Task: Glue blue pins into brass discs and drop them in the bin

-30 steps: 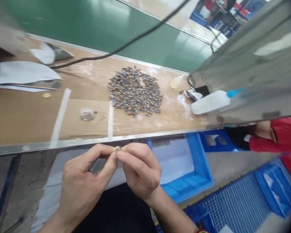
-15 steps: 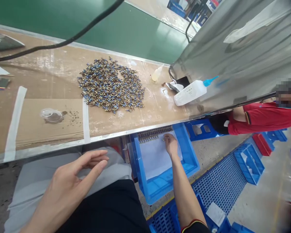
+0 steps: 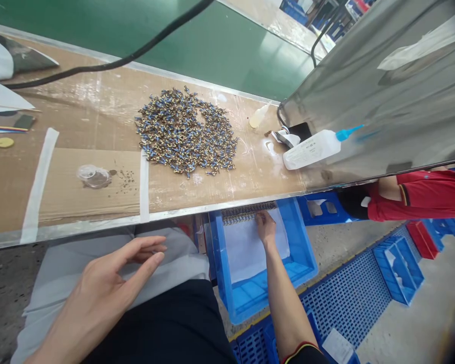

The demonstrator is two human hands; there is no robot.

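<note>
Parts row [image 3: 246,212] in blue bin [image 3: 217,263] | right hand [image 3: 266,230] fingers on it, grip unclear | left hand [image 3: 106,288] fingers spread, empty | risk: may knock neighbours askew under table [image 3: 227,189] lip

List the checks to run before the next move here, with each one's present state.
1. The left hand is free: ok, open and empty.
2. The right hand is on the row of parts: ok, fingertips at its right end inside the blue bin.
3. The right hand grips a piece: cannot tell, too small.
4. The row of parts is in line: ok, along the white sheet far edge.
5. The pile of parts is away from the bench edge: ok, mid-bench.
</note>
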